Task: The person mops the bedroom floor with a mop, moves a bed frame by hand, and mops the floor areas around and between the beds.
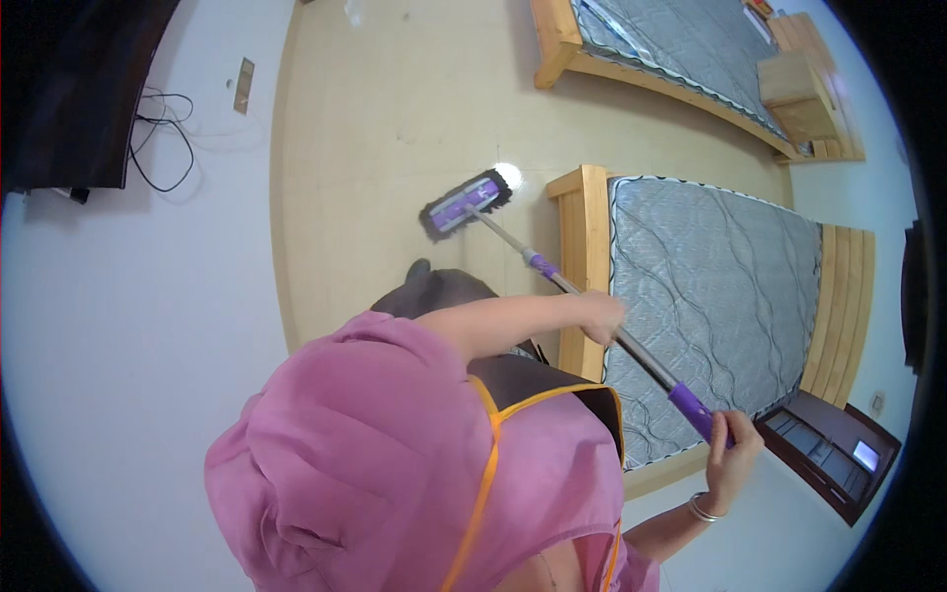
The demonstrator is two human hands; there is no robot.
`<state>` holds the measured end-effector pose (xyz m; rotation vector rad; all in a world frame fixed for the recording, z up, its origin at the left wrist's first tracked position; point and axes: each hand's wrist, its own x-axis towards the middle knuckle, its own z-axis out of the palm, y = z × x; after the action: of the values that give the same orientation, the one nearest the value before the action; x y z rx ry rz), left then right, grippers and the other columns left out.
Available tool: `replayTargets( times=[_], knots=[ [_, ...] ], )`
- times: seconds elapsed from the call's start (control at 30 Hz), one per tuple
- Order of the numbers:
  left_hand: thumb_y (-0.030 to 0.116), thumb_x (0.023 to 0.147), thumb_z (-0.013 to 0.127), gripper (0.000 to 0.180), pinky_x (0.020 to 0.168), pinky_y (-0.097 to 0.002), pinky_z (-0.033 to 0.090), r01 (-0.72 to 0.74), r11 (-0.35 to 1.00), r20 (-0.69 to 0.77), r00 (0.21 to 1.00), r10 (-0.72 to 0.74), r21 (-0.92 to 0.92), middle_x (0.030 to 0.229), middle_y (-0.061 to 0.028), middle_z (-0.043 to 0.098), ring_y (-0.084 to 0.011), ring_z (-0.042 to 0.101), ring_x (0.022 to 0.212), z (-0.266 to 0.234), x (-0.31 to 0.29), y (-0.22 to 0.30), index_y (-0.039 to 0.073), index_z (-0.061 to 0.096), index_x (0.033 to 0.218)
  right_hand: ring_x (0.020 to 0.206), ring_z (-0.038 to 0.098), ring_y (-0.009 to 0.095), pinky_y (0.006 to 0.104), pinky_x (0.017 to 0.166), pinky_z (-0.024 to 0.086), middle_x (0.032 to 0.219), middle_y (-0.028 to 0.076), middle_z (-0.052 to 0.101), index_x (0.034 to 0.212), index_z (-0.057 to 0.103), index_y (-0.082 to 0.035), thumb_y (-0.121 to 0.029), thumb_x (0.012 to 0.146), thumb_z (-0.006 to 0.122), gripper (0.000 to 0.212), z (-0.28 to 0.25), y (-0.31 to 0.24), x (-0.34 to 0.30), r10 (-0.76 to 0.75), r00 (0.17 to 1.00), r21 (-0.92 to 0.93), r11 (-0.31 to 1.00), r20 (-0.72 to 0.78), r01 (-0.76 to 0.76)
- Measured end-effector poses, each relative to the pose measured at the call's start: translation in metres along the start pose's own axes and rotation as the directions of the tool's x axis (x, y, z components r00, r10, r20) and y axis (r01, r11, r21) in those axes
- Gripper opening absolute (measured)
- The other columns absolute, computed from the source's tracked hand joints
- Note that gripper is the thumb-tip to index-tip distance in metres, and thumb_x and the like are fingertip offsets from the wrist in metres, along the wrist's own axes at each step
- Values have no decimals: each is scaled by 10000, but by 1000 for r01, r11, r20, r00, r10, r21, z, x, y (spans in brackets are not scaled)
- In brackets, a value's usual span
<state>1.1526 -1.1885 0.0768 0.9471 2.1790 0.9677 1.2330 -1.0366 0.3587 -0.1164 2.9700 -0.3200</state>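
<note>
A flat mop (pixel 646 361) with a metal pole slants across the view. Its purple and grey head (pixel 466 205), edged with a dark fringed pad, lies on the tiled floor (pixel 370 128). My left hand (pixel 599 316) is wrapped round the pole partway along, in front of the nearer bed. At the pole's upper end, my right hand (pixel 733 454) closes on the purple grip (pixel 691 408); a bracelet circles that wrist. My left arm crosses in front of me in a pink sleeve. One dark shoe (pixel 419 268) shows behind the mop head.
Close on the right stands a wooden bed (pixel 589 227) with a grey patterned mattress (pixel 710 296). A second bed (pixel 671 84) is farther off. Along the left runs a white wall (pixel 197 296) with a dark screen (pixel 79 99) and hanging cables (pixel 173 148).
</note>
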Motion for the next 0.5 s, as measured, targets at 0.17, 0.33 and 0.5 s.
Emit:
replayTargets(
  times=[0.17,0.33,0.5],
  knots=[
    [185,622,614,178,596,-413,479,29,991,103,994,-42,133,730,-115,622,-296,612,730,5,-27,-34,124,649,785,697,600,343,356,623,462,778,204,610,920,608,11,-72,758,589,183,39,-8,-15,-92,988,64,994,120,84],
    [167,654,592,115,640,-409,465,212,940,117,961,-250,267,781,-95,614,-288,597,795,-5,-58,-102,128,634,754,715,603,346,359,620,464,805,220,605,1084,542,8,-117,775,592,336,105,-39,7,-78,909,261,965,409,-35],
    [91,707,557,176,831,-356,418,515,850,-710,559,-428,-107,911,-107,495,-268,496,981,-5,-107,-165,108,555,883,464,482,129,269,451,402,673,59,536,1208,451,-20,-136,821,536,412,202,-84,62,-95,804,609,707,587,-361]
  ],
)
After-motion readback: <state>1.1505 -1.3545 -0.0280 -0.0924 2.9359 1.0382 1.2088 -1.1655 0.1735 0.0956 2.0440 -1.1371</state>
